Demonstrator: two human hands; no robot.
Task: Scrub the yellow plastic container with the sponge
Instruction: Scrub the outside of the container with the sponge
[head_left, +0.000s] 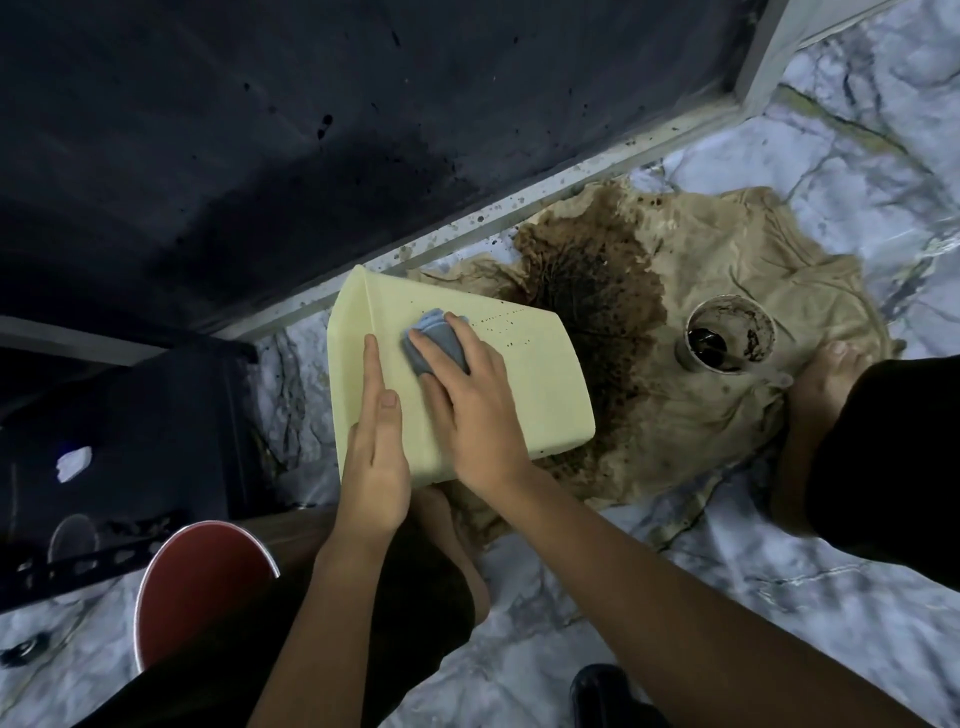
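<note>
The yellow plastic container (524, 374) lies tipped on its side on the floor, its broad flat face up and rows of small dark dots near its far edge. My right hand (462, 410) presses a grey-blue sponge (434, 343) flat against that face near its far left corner. My left hand (374, 457) lies along the container's left edge with fingers straight, steadying it. Most of the sponge is hidden under my right fingers.
A beige cloth (737, 322) with a big dark brown stain is spread on the marble floor under and right of the container. A dirty round cup (727, 338) stands on it. My bare foot (826, 384) rests at the cloth's right edge. A red bucket (202, 587) stands at the lower left, a dark wall behind.
</note>
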